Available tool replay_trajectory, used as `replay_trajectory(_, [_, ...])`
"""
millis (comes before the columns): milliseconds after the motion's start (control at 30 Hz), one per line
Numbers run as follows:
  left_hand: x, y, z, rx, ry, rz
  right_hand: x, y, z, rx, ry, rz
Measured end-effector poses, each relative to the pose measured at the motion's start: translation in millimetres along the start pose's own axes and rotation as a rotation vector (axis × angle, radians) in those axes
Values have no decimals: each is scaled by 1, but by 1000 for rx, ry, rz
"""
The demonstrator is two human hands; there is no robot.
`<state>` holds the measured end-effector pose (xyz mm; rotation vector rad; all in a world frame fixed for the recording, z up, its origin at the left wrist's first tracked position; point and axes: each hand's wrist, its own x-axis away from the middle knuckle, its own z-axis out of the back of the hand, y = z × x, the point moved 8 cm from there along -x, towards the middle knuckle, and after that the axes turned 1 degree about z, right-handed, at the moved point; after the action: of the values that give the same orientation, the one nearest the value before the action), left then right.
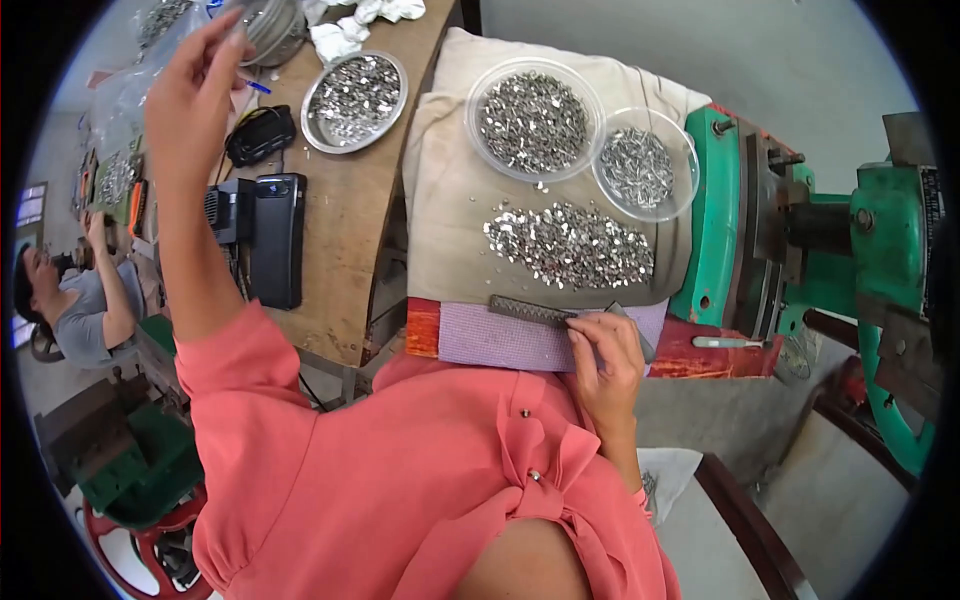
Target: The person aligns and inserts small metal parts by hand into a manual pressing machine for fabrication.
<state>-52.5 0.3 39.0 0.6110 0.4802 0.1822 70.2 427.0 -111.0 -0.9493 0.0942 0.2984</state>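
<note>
My left hand [195,95] is raised at the upper left, beside a clear round tub [272,45]. Its fingers are drawn together at the picture's edge, and what they hold is too blurred to name. My right hand [612,365] is closed, thumb and fingers pinching the end of a dark toothed metal strip [525,309]. The strip lies across a purple ribbed mat [500,338]. Another dark flat piece [643,335] shows beside that hand. Just beyond is a loose pile of small shiny metal pieces [570,245] on a beige cloth [440,180].
Two clear bowls [475,140] [690,200] and a metal bowl [401,105] hold small metal parts. A green machine [705,230] stands right, with a pale-handled tool [725,342] near it. A black phone [277,240] lies on the wooden table [335,260]. A person [90,310] sits far left.
</note>
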Motion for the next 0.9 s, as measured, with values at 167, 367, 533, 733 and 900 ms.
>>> replay_trajectory(167, [118,61,-77,332,-188,91,1,13,7,100,-8,54])
replay_trajectory(367, [223,41,-147,597,-470,489,-9,0,-12,233,-144,151])
replay_trajectory(533, [263,43,-173,585,-668,552,-9,1,-24,280,-237,165])
replay_trajectory(733, [271,40,-184,598,-719,598,-10,0,-30,310,-263,187])
replay_trajectory(900, [280,35,-191,614,-760,620,-9,1,-33,298,-250,193])
